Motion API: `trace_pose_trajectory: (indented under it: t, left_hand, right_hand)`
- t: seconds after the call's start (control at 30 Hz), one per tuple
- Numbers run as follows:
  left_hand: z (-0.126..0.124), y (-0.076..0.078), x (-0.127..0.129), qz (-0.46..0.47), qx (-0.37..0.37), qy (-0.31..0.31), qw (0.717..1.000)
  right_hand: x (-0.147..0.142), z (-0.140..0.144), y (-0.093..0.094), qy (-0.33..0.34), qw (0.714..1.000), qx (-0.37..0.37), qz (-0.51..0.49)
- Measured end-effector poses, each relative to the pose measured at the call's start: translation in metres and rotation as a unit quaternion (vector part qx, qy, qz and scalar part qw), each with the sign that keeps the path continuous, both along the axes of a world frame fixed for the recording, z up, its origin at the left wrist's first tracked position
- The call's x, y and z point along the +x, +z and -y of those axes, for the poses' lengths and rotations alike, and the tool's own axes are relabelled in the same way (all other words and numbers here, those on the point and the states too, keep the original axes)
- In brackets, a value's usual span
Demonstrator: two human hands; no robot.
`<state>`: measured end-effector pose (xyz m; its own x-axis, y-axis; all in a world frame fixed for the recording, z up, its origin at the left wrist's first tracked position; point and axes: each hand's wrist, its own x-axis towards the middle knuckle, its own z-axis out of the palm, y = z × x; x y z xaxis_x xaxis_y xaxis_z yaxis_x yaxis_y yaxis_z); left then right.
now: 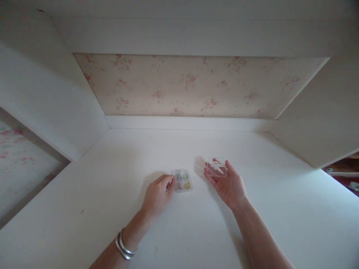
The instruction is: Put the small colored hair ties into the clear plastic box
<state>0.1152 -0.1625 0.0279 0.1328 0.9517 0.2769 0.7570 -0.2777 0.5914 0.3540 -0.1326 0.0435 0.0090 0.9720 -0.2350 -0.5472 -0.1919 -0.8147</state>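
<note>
A small clear compartment box [183, 181] lies on the white surface, with small blue, green, yellow and brownish pieces in its sections. At its left edge my left hand [159, 192] has its fingers closed, gripping the rim. My right hand [230, 186] is turned palm up to the right of the box. Across its fingers rests a clear flat plastic case [220, 171], held at the edge by the thumb. A white shape shows on or in that case; I cannot tell which. Two silver bangles [123, 244] circle my left wrist.
White panels stand left [56, 93] and right [314, 112] of the white surface [157, 145]. Floral wallpaper [185, 86] covers the back above a low white ledge. A small dark mark [82, 211] lies at left. Reddish-brown shelving [346, 170] shows at far right.
</note>
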Motion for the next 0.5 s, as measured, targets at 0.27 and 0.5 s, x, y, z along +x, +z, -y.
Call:
trace_pose_trajectory:
  t: [0.27, 0.5]
  left_hand:
    - [-0.003, 0.001, 0.001, 0.066, -0.04, 0.003, 0.997]
    - [0.001, 0.006, 0.004, 0.125, -0.043, -0.022, 0.991]
  right_hand:
    - [-0.014, 0.005, -0.002, 0.001, 0.999, -0.044, -0.015]
    - [-0.029, 0.011, -0.005, 0.006, 0.998, 0.025, 0.061]
